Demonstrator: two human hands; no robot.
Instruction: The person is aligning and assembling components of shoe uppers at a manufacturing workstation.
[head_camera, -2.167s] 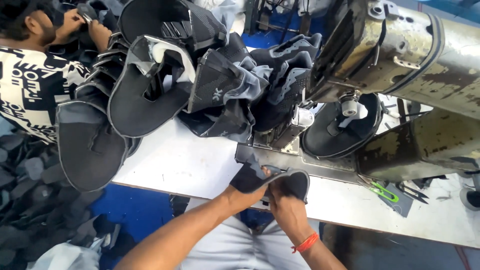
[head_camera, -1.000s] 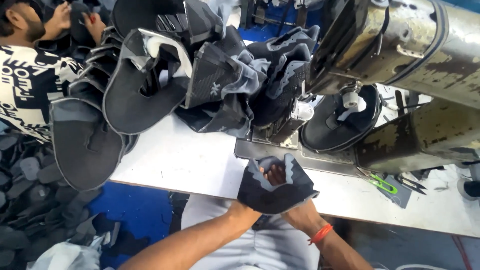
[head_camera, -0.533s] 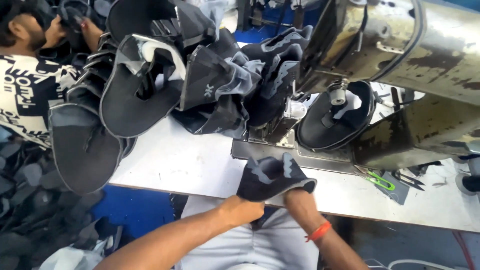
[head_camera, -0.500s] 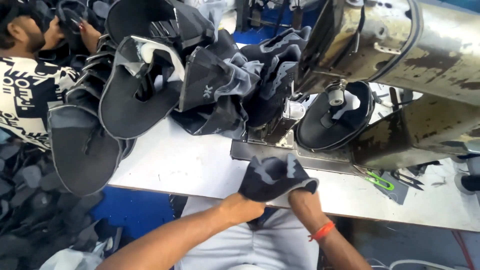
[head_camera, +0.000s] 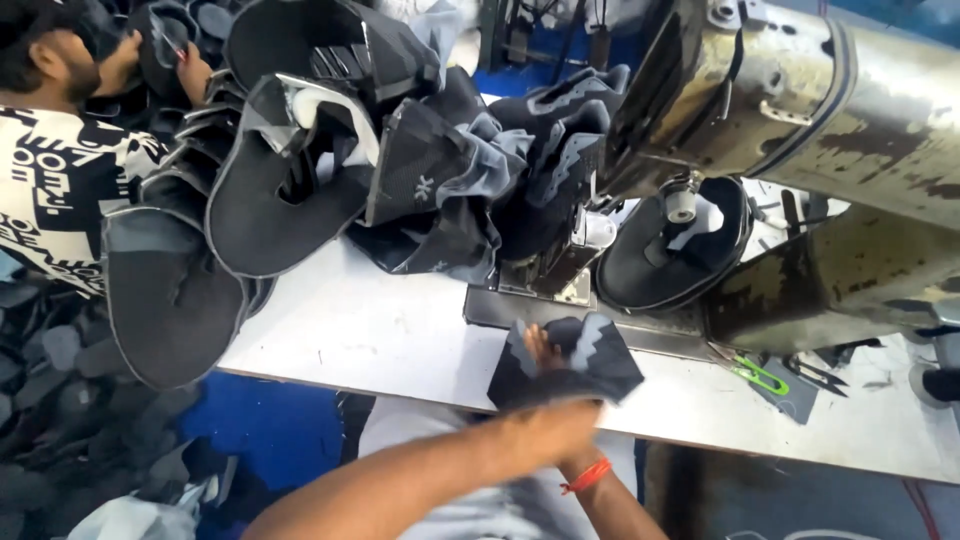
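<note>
Holding: my left hand (head_camera: 545, 435) and right hand (head_camera: 550, 360) both closed on dark shoe upper (head_camera: 575, 362)
Change: upper now lifted and bunched toward me, off the sewing machine (head_camera: 800, 110) plate

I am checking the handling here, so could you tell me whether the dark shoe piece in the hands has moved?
Yes. The dark shoe piece now lies up on the white table, closer to the sewing machine's metal base plate.
</note>
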